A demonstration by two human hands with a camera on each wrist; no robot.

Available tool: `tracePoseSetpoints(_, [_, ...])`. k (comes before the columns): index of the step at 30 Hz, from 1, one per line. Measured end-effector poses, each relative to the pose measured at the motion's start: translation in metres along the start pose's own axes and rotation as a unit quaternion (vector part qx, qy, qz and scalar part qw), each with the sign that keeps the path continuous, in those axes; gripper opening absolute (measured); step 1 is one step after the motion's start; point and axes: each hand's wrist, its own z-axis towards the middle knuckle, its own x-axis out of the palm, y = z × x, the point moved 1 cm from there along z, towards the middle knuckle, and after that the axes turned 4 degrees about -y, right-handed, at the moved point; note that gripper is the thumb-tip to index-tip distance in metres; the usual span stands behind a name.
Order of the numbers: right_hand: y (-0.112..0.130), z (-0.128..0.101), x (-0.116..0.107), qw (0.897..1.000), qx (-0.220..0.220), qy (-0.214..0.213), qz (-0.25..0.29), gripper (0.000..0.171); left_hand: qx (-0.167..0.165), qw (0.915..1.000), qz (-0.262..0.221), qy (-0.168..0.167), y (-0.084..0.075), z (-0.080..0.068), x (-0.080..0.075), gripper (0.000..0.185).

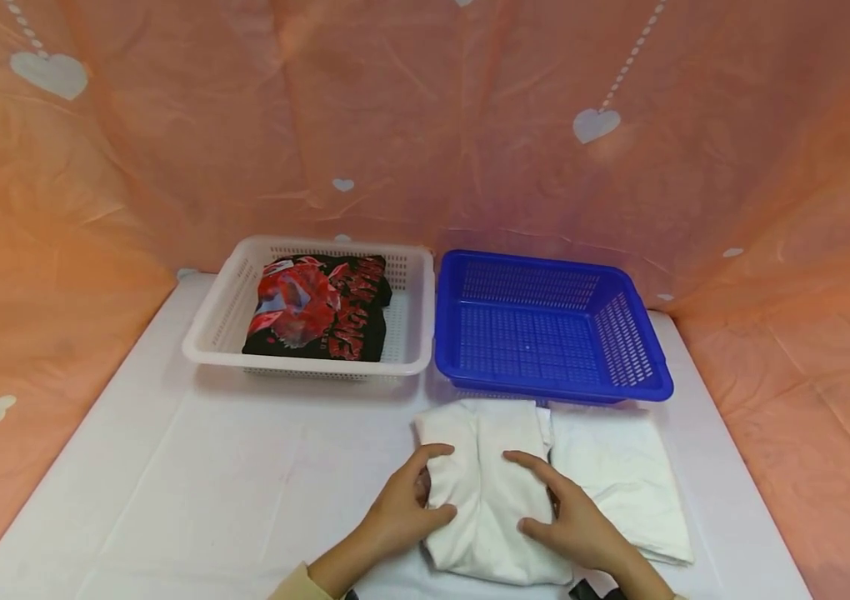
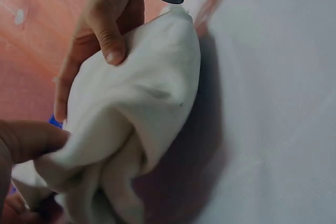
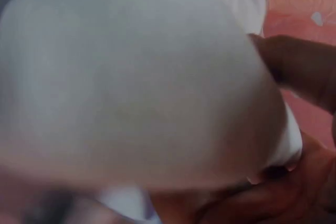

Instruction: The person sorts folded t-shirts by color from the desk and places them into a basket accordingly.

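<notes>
Head cam: left hand & right hand both pinch folded white cloth on table, just in front of blue basket. Left wrist cam shows thumb pinching a fold; right wrist cam blurred.

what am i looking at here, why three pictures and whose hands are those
No machine here: a person works with two bare hands and wears three cameras. The big picture comes from a camera on the head, looking down at a white table. The other two come from cameras on each wrist, so they show the cloth very close and partly blurred. The left hand and the right hand both grip a folded white garment; a second white garment lies beside it. Behind stand a white basket holding a black and red shirt, and a blue basket with nothing visible inside.
</notes>
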Motion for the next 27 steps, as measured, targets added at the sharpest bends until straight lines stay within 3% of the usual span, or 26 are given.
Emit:
tracePoseSetpoints(4, [0.017,-0.012,-0.007,0.999,-0.04,-0.013,-0.01,0.078,0.058,0.9982,-0.012,-0.003,-0.013,-0.008,-0.005,0.062])
tracePoseSetpoints(8, [0.032,-0.016,-0.021,0.996,-0.086,-0.031,-0.012,0.084,0.131,0.9902,0.035,-0.035,-0.026,-0.007,-0.01,0.063])
tracePoseSetpoints(12, [0.042,-0.009,-0.037,0.993,-0.1,-0.052,-0.029,0.088,0.151,0.9868,0.039,-0.044,-0.038,0.003,-0.015,0.065])
tracePoseSetpoints(16, [0.051,0.003,-0.053,0.986,-0.121,-0.089,-0.074,0.086,0.161,0.9847,0.042,-0.053,-0.052,0.018,-0.021,0.067])
tracePoseSetpoints(20, [0.06,0.019,-0.067,0.977,-0.145,-0.118,-0.101,0.083,0.189,0.9775,0.054,-0.078,-0.064,0.037,-0.027,0.065])
tracePoseSetpoints(27, [0.073,0.041,-0.1,0.959,-0.163,-0.167,-0.161,0.081,0.28,0.9504,0.094,-0.098,-0.09,0.08,-0.033,0.058])
